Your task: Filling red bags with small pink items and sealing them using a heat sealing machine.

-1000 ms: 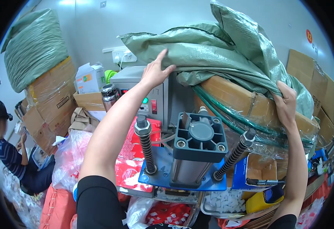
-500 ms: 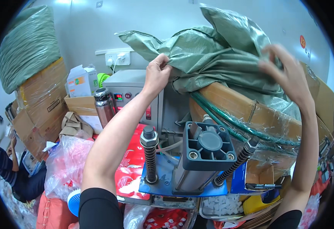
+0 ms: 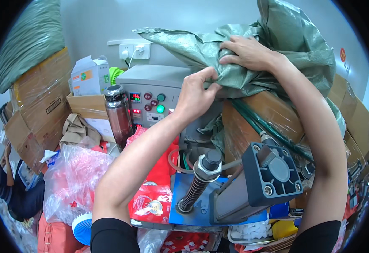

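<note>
A crumpled green woven sack [image 3: 294, 63] lies over the top of a film-wrapped cardboard box [image 3: 279, 118]. My left hand [image 3: 198, 90] pinches the sack's lower left edge between thumb and fingers. To its upper right, my right hand [image 3: 248, 52] rests on the sack with fingers bent into the folds. Whether those fingers grip the cloth is partly hidden by the creases. Below both arms stands a machine with a grey cylinder [image 3: 273, 173], a blue plate [image 3: 197, 206] and a spring-wrapped rod [image 3: 193, 189].
Left of my arm are a grey control box [image 3: 155, 84], a brown thermos [image 3: 119, 118], a white carton [image 3: 89, 78] and a plastic bag of pink pieces [image 3: 72, 181]. Red packets [image 3: 150, 202] lie beside the machine. A seated person [image 3: 3, 177] is at far left.
My right hand has come left from the sack's right side onto its middle. My left hand still pinches the edge, now further right in view. The whole view has shifted.
</note>
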A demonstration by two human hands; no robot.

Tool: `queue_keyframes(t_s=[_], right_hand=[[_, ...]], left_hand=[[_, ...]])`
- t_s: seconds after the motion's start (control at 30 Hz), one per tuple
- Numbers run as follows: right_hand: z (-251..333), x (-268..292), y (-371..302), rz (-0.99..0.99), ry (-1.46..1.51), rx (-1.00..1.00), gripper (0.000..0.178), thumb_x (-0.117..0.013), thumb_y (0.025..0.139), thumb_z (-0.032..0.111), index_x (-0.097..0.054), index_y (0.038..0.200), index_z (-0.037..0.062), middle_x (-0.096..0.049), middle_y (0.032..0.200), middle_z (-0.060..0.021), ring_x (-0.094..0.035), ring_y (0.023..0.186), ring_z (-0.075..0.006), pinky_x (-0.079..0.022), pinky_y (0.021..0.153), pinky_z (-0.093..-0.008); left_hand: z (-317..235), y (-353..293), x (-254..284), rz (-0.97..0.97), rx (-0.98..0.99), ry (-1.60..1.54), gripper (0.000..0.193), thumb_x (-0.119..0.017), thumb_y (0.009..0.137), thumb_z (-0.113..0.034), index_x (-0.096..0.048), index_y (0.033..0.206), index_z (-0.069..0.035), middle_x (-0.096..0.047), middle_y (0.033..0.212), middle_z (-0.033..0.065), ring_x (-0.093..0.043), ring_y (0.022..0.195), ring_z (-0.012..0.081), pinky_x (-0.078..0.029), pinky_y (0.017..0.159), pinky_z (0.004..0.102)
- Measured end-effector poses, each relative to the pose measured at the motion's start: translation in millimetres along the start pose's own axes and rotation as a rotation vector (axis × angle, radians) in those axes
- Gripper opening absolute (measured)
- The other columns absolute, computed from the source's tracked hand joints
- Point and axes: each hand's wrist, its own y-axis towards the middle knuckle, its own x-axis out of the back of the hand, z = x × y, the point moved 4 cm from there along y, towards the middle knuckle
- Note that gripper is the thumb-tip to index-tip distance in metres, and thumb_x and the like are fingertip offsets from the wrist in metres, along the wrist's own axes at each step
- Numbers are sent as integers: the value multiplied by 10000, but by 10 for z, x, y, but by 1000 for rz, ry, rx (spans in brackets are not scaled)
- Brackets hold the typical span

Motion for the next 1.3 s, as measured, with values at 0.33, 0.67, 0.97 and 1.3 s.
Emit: queue_keyframes(t_s=[0.33, 0.67, 0.97, 1.3], right_hand=[[-1411, 436, -452, -677, 60, -428, 294, -640, 919, 351, -699, 1106, 132, -687, 1072, -210, -637, 1050, -380, -467, 960, -487], [-3178, 772, -3125, -735, -186, -945, 462, -411, 994, 481, -626, 1253, 164, -636, 1209, -177, -576, 1164, -345, -426, 979, -386], [-1459, 1380, -4733, -1038, 396, -1079, 491, -508, 988, 401, -573, 1316, 42, -635, 1234, -123, -605, 1089, -215, -455, 940, -300], [-3795, 2326, -4773, -924, 569, -702, 395, -478, 984, 365, -661, 1197, 87, -693, 1056, -92, -668, 909, -227, -541, 803, -383]], left_hand=[[-77, 271, 38, -21, 5, -97, 733, -693, 866, -236, -338, 1463, 0, -487, 1398, 235, -506, 1265, 298, -389, 1048, 353], [353, -692, 99, 446, 827, -396, 840, -671, 919, -344, -181, 1524, -29, -523, 1358, 192, -532, 1241, 284, -437, 1034, 418], [200, -1019, 830, 230, 921, -274, 731, -712, 894, -251, -325, 1476, -35, -583, 1280, 179, -628, 1080, 233, -539, 784, 331], [115, -1278, 668, 251, 905, -369, 609, -681, 894, -190, -417, 1433, -88, -596, 1257, 100, -618, 1087, 203, -502, 856, 343]])
